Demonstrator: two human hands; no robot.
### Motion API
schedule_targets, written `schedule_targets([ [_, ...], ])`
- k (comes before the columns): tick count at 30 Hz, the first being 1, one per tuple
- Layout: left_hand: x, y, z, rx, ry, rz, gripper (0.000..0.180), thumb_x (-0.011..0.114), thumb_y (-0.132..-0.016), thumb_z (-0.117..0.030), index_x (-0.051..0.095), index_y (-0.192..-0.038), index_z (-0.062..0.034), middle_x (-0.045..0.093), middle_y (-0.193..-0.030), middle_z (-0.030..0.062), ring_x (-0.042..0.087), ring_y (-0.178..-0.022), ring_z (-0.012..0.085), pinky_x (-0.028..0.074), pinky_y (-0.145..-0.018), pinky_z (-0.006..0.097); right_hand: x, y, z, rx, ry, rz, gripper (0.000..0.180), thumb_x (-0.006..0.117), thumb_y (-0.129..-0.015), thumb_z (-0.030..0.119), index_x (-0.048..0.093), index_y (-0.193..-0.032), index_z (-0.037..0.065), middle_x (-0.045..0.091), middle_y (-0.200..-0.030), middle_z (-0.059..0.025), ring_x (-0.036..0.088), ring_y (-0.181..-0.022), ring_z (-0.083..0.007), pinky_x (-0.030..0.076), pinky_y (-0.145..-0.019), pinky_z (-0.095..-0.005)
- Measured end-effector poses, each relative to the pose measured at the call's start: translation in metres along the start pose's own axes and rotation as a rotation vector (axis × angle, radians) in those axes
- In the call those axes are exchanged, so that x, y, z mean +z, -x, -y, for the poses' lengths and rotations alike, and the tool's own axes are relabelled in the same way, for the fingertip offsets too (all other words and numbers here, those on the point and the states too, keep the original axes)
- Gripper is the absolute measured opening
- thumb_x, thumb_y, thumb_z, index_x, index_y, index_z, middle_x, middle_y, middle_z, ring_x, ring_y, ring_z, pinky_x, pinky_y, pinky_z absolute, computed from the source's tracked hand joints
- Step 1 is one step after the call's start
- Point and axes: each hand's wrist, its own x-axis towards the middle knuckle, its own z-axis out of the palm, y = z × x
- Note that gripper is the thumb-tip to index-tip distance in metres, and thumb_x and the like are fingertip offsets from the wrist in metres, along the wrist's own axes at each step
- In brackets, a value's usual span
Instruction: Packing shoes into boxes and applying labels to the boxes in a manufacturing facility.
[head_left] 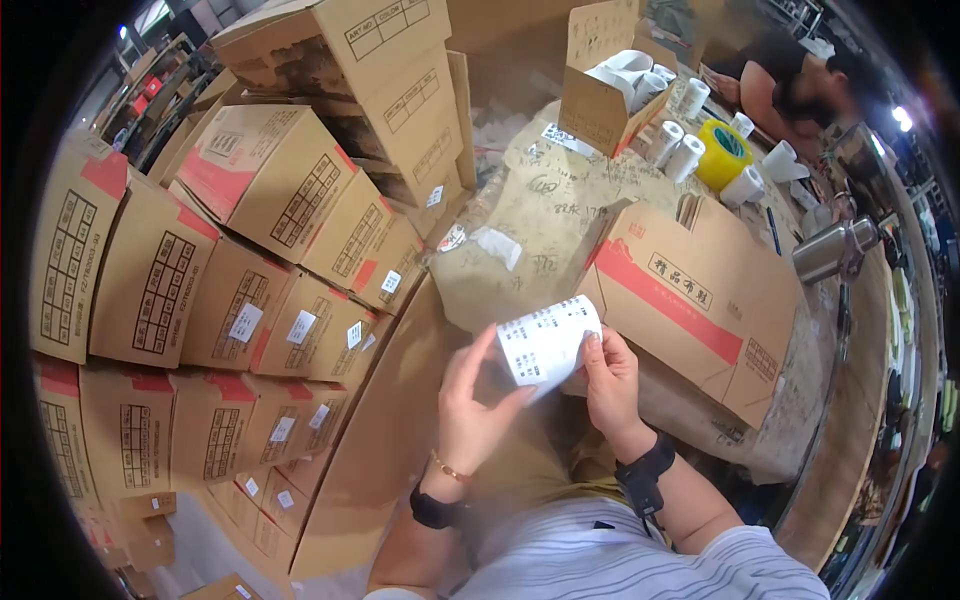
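Note:
A roll of white printed labels (550, 343) is up in front of my body, its curved outer face toward me. My left hand (472, 400) grips its left end, with the thumb below and the fingers behind. On the other end, my right hand (612, 388) pinches the edge, thumb on top. Just beyond and to the right, a flattened-looking brown carton with a red band (690, 300) lies on the paper-covered table (540, 200). A loose white slip (497, 248) rests on that table near its left edge.
Stacked brown cartons (290, 215) rise at the left, several bearing white labels. On the table's far side are an open box of white rolls (600, 108), yellow tape (724, 150), more white rolls (686, 158) and a steel flask (835, 250). Another person (790, 85) sits at the far right.

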Motion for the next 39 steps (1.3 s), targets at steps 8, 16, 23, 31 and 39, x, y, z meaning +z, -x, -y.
schedule_targets([
  [8,0.016,-0.009,-0.019,-0.208,0.225,0.108,0.06,0.067,-0.074,0.009,0.045,-0.129,0.0007,0.063,-0.105,0.0086,0.058,-0.099,0.0126,0.048,-0.083,0.025,-0.007,0.01,-0.005,0.125,0.069,-0.016,0.023,0.052,-0.096,0.022,0.059,-0.096,0.0,0.06,-0.088,-0.0003,0.051,-0.079,-0.0055,0.042,-0.07,-0.0224],
  [16,0.024,-0.012,-0.033,-0.254,0.002,0.296,0.027,0.062,-0.082,0.002,0.06,-0.109,0.0024,0.067,-0.094,0.006,0.06,-0.085,0.0093,0.05,-0.075,0.024,-0.013,-0.002,0.045,-0.722,0.978,0.157,0.019,0.071,-0.071,0.014,0.064,-0.088,0.009,0.064,-0.098,-0.007,0.06,-0.088,-0.021,0.041,-0.081,-0.0337],
  [23,0.015,-0.008,-0.018,-0.251,0.001,0.319,0.039,0.066,-0.083,-0.008,0.055,-0.119,0.003,0.064,-0.107,0.0091,0.062,-0.091,0.0135,0.05,-0.079,0.027,-0.015,0.0,0.038,-0.679,0.67,0.14,0.009,0.069,-0.074,0.01,0.062,-0.078,0.008,0.064,-0.095,-0.0055,0.06,-0.085,-0.0199,0.044,-0.079,-0.0339],
  [31,0.008,-0.015,-0.028,-0.098,0.289,0.002,0.043,0.067,-0.077,0.002,0.056,-0.118,0.0035,0.062,-0.111,0.0098,0.059,-0.096,0.0128,0.049,-0.082,0.027,-0.011,-0.013,0.019,-0.143,0.172,0.281,0.042,0.053,-0.089,0.005,0.043,-0.13,0.005,0.054,-0.12,-0.0149,0.052,-0.112,-0.0194,0.042,-0.094,-0.0329],
  [39,-0.01,-0.019,-0.018,-0.261,0.211,0.05,0.021,0.065,-0.081,0.001,0.062,-0.101,0.0031,0.067,-0.092,0.0068,0.062,-0.084,0.0114,0.05,-0.074,0.024,-0.005,-0.028,0.031,-0.254,0.207,0.302,0.047,0.063,-0.079,-0.005,0.051,-0.124,0.004,0.066,-0.096,-0.0095,0.064,-0.09,-0.017,0.051,-0.08,-0.03],
])
